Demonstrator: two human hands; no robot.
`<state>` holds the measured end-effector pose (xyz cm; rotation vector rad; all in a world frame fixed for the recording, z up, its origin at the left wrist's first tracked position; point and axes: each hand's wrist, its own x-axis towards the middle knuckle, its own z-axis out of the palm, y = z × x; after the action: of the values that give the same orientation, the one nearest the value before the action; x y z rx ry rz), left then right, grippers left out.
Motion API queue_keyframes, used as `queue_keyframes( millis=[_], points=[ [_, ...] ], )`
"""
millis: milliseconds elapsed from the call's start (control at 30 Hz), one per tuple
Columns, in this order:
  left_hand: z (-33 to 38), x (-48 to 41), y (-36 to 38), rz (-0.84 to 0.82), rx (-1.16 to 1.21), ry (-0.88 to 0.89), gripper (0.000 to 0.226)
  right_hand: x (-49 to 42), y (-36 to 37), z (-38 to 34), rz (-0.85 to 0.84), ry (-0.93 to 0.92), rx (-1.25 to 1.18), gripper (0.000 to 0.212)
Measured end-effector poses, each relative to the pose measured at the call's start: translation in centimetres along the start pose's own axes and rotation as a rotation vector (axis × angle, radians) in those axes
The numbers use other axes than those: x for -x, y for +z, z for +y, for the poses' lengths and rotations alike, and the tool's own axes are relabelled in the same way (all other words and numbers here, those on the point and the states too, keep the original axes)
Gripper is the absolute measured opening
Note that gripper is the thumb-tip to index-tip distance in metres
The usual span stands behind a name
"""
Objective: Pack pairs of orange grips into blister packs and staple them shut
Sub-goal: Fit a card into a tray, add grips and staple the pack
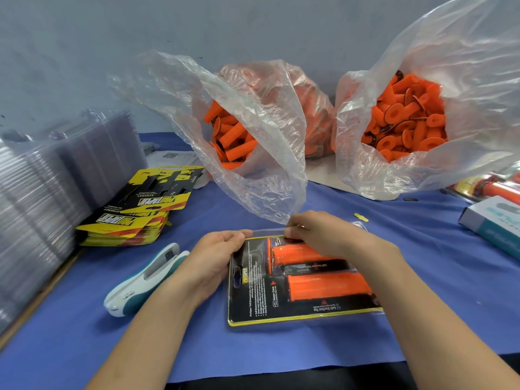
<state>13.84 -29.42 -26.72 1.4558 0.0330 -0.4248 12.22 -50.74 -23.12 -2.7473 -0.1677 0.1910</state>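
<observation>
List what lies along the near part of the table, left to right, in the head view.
From the left: stack of clear blister shells → stapler → blister pack holding two orange grips → teal-and-white box.

On the table: one left hand [216, 257], one right hand [318, 235], one blister pack [253, 305] holding two orange grips [326, 285], one stapler [140, 280], two open bags [253, 178], one card stack [132, 220].

Table [439, 291] bears stapler [146, 280], cards [138, 218], 2 bags [261, 170], blister pack [253, 299].
</observation>
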Motion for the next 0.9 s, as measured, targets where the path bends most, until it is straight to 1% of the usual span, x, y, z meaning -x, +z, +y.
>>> queue_keyframes(
  millis=[100, 167, 267, 333, 400, 467, 567, 633, 667, 733, 833, 900],
  points=[
    [0.1, 0.2, 0.0, -0.006, 0.005, -0.021, 0.020, 0.1, 0.2, -0.1, 0.020, -0.011, -0.007, 0.016],
    [0.0, 0.5, -0.1, -0.044, -0.022, -0.052, 0.022, 0.1, 0.4, -0.1, 0.024, -0.011, -0.004, 0.015],
    [-0.2, 1.3, -0.4, -0.142, -0.134, -0.125, 0.032, 0.0, 0.4, 0.3, 0.068, 0.019, 0.021, 0.017],
    [-0.5, 2.0, -0.4, -0.201, -0.212, -0.147, 0.033, 0.0, 0.3, 0.8, 0.116, 0.048, 0.021, 0.018],
    [-0.7, 2.6, -0.3, -0.212, -0.290, -0.124, 0.030, 0.0, 0.2, 1.2, 0.152, 0.059, 0.010, 0.019],
    [-0.8, 2.9, -0.1, -0.180, -0.333, -0.084, 0.032, 0.1, 0.3, 1.2, 0.167, 0.051, 0.009, 0.019],
    [-0.8, 3.1, -0.1, -0.143, -0.320, -0.062, 0.034, 0.2, 0.4, 1.0, 0.193, 0.043, 0.012, 0.020],
    [-0.7, 3.2, 0.0, -0.124, -0.280, -0.056, 0.030, 0.2, 0.3, 0.9, 0.205, 0.044, 0.014, 0.022],
    [-0.6, 3.3, 0.0, -0.088, -0.260, -0.039, 0.027, 0.3, 0.3, 0.9, 0.212, 0.049, 0.018, 0.022],
    [-0.7, 3.2, 0.0, 0.011, -0.238, 0.026, 0.023, 0.3, 0.1, 1.0, 0.224, 0.066, 0.015, 0.022],
    [-1.0, 3.1, 0.0, 0.130, -0.355, 0.177, 0.020, 0.4, 0.0, 1.2, 0.240, 0.088, -0.016, 0.023],
    [-1.1, 3.0, -0.2, 0.180, -0.390, 0.234, 0.019, 0.4, 0.0, 1.2, 0.245, 0.089, -0.023, 0.024]
  ],
)
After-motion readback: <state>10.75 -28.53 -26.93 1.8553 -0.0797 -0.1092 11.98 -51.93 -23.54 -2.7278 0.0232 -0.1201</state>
